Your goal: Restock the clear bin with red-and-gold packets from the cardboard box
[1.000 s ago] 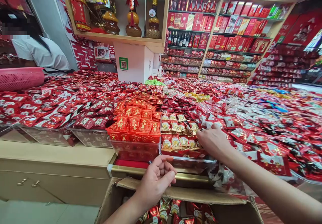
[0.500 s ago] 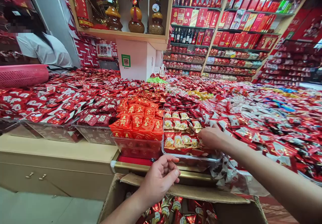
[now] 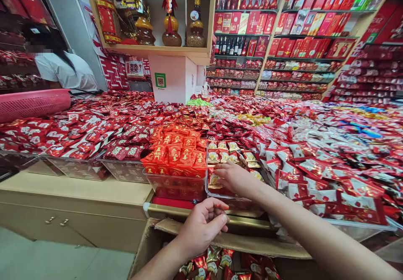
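My right hand [image 3: 236,180] reaches in from the right over a clear plastic tray of red and gold snack packets [image 3: 233,146]. Its fingers are stretched out to the left, lying on or just above the front packets and hiding some of them. Low in the middle, my left hand [image 3: 206,224] hovers over the near edge of an open cardboard box [image 3: 176,226]. Its fingers are loosely curled, with the thumb apart, and nothing shows in them. Inside the box lie more red and gold packets [image 3: 226,258], partly hidden by my left arm.
A tray of orange-red packets [image 3: 176,156] stands just left of the snack tray. Red and white packets [image 3: 333,183] are heaped on the right. A pink basket [image 3: 34,103] sits at the far left, near a person in a white shirt [image 3: 67,70]. A cabinet [image 3: 151,50] overhangs the counter.
My right hand has moved left across the snack tray, from its right side to its front middle, and its fingers have flattened. My left hand has stayed nearly in place. The view has shifted slightly.
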The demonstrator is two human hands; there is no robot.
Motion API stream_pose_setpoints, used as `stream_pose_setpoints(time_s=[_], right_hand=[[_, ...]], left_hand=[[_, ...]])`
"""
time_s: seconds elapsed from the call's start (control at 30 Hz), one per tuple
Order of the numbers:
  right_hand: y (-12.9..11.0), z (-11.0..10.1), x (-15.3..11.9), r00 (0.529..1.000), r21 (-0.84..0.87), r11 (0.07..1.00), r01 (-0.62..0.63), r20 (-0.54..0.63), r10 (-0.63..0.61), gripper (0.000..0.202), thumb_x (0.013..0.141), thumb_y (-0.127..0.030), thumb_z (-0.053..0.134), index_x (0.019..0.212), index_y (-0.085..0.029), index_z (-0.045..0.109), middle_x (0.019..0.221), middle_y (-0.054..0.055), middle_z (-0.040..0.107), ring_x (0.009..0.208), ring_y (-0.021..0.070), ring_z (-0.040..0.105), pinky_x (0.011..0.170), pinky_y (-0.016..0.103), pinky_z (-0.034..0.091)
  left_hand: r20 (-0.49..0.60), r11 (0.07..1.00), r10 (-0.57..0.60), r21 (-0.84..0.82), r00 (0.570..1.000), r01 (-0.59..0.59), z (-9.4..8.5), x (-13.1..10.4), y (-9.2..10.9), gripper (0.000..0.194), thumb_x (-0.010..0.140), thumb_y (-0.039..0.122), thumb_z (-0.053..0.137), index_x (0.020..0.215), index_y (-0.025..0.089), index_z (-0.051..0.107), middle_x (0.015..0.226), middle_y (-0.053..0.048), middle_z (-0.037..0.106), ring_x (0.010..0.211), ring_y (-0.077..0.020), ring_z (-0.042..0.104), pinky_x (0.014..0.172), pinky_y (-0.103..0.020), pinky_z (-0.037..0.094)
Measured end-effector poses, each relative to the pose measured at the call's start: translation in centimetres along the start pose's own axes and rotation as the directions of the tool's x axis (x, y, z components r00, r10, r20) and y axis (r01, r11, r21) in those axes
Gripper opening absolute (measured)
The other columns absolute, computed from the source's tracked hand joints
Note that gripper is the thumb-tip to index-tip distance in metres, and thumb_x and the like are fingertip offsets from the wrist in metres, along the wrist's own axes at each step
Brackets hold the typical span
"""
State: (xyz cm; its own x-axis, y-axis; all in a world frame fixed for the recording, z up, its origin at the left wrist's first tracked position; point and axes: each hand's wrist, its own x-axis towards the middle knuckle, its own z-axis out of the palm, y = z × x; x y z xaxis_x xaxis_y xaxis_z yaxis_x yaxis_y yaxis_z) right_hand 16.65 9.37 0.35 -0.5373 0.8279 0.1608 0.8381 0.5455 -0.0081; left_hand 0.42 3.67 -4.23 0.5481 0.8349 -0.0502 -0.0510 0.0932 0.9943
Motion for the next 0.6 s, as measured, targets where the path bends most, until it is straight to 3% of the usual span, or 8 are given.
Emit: stream_pose_setpoints(time_s=[0.13, 0.27, 0.47, 0.6], right_hand=[[0.6, 1.4, 0.9, 0.999, 0.014, 0.999, -0.036, 0.01, 0.036, 0.024, 0.081, -0.026, 0.049, 0.097, -0.012, 0.061, 0.096, 0.012, 0.064, 0.09, 0.0214, 0.056, 0.08, 0.031, 0.037], [0.7, 1.2, 1.0, 0.996, 0.036, 0.996, -0.085, 0.015, 0.084, 0.022, 0.082, -0.021, 0.046, 0.095, -0.011, 0.059, 0.093, 0.012, 0.064, 0.089, 0.0213, 0.056, 0.077, 0.028, 0.038], [0.4, 0.4, 0.7, 0.987, 0.068, 0.984, -0.163, 0.014, 0.162, 0.018, 0.082, -0.024, 0.046, 0.09, -0.013, 0.058, 0.089, 0.01, 0.061, 0.082, 0.0192, 0.057, 0.07, 0.025, 0.039], [0.6, 0.3, 0.7, 0.987, 0.086, 0.983, -0.161, 0.016, 0.16, 0.022, 0.083, -0.028, 0.044, 0.089, -0.014, 0.06, 0.089, 0.01, 0.06, 0.082, 0.0186, 0.057, 0.071, 0.025, 0.039]], left_hand=[[0.016, 1.0, -0.01, 0.02, 1.0, 0.01, 0.0, 0.0, 0.0, 0.018, 0.073, 0.026, 0.058, 0.086, 0.014, 0.054, 0.066, 0.0, 0.057, 0.058, -0.0098, 0.056, 0.054, -0.022, 0.041], [0.029, 0.999, -0.015, 0.033, 0.999, 0.014, 0.0, 0.0, -0.2, 0.016, 0.074, 0.025, 0.058, 0.085, 0.014, 0.055, 0.066, 0.0, 0.057, 0.059, -0.01, 0.056, 0.054, -0.021, 0.041], [-0.132, 1.0, 0.016, 0.022, 0.991, -0.013, 0.1, 0.3, -0.4, 0.025, 0.074, 0.019, 0.052, 0.099, 0.016, 0.055, 0.094, -0.007, 0.06, 0.067, -0.0108, 0.055, 0.048, -0.018, 0.038], [-0.139, 0.999, 0.008, 0.037, 0.99, -0.002, 0.4, 0.2, -0.3, 0.025, 0.074, 0.02, 0.053, 0.099, 0.017, 0.055, 0.096, -0.007, 0.06, 0.061, -0.0095, 0.055, 0.045, -0.018, 0.035]])
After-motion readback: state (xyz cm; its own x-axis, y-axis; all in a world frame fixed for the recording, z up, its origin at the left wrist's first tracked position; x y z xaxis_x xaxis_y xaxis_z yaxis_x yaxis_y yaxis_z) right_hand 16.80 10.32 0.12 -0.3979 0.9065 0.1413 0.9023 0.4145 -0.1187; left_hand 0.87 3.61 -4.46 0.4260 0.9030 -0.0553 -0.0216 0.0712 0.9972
